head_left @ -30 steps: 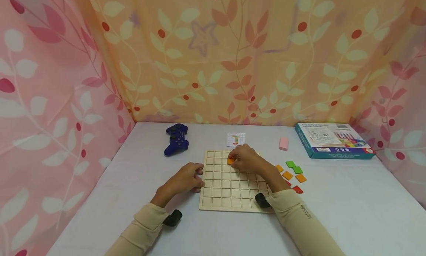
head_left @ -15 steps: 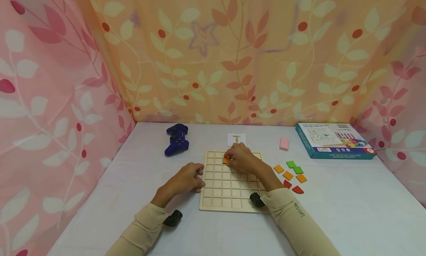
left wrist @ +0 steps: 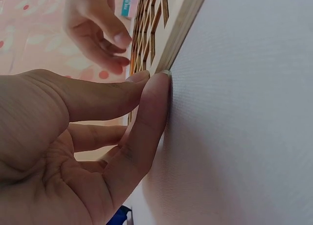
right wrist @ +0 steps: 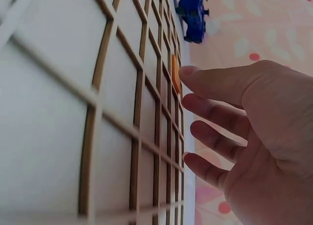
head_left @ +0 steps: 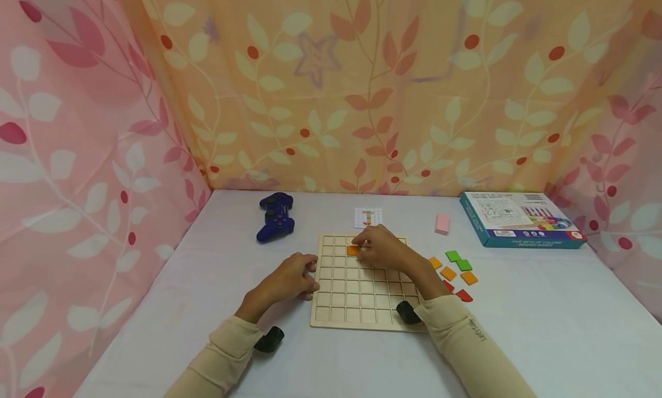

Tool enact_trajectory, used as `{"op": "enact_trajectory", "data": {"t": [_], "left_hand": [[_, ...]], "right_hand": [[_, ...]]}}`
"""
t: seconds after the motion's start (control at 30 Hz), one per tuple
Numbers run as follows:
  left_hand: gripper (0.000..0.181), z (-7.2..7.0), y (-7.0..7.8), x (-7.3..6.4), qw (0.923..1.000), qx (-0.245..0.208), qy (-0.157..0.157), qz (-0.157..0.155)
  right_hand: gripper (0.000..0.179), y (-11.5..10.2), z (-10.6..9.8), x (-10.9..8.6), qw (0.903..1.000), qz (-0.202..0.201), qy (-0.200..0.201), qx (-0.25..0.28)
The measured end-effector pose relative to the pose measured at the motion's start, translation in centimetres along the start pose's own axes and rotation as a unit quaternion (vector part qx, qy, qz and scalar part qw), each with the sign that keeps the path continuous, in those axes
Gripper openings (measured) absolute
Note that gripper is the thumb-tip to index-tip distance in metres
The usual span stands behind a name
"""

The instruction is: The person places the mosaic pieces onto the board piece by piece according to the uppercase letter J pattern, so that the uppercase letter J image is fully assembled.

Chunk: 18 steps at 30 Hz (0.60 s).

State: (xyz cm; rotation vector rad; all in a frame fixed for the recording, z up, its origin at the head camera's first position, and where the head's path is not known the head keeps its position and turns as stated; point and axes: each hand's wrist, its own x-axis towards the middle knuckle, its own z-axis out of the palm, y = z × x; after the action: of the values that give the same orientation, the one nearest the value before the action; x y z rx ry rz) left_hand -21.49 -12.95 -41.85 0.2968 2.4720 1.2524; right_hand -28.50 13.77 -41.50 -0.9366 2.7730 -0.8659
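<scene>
A wooden grid board (head_left: 351, 300) lies on the white table. My left hand (head_left: 289, 277) pinches its left edge; in the left wrist view the thumb (left wrist: 105, 99) and forefinger are at the rim. One orange square tile (head_left: 353, 250) lies in a cell of the second row from the far edge. Just right of it is my right hand (head_left: 385, 248), fingers loosely bent and holding nothing. The right wrist view shows the thumb (right wrist: 215, 83) close to the orange tile (right wrist: 175, 74); whether they touch I cannot tell.
Right of the board lie several loose orange tiles (head_left: 469, 278), green tiles (head_left: 453, 256) and red pieces (head_left: 464, 295). A pattern card (head_left: 368, 216), pink block (head_left: 442, 224), blue game controller (head_left: 276, 217) and game box (head_left: 522, 220) stand farther back.
The right hand shifted the orange tile slightly left, then let go and drew back a little to the right. The left hand stayed at the board's edge.
</scene>
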Motion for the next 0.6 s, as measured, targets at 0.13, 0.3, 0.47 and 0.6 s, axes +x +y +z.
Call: {"op": "enact_trajectory", "data": {"t": [0.13, 0.3, 0.47, 0.6], "left_hand": [[0.064, -0.1, -0.1, 0.0, 1.0, 0.004, 0.0, 0.004], [0.065, -0.1, -0.1, -0.1, 0.9999, -0.002, 0.005, 0.01], [0.064, 0.0, -0.3, -0.1, 0.9999, -0.001, 0.007, 0.008], [0.064, 0.0, -0.1, 0.0, 0.9999, 0.003, 0.005, 0.011]], "right_hand": [[0.031, 0.9, -0.7, -1.0, 0.9999, 0.001, 0.002, 0.01], [0.032, 1.8, -1.8, -3.0, 0.9996, 0.027, 0.004, 0.011], [0.035, 2.7, -3.3, -5.5, 0.9974, 0.07, 0.01, 0.01], [0.039, 3.7, -4.6, -7.7, 0.995, 0.099, 0.014, 0.01]]}}
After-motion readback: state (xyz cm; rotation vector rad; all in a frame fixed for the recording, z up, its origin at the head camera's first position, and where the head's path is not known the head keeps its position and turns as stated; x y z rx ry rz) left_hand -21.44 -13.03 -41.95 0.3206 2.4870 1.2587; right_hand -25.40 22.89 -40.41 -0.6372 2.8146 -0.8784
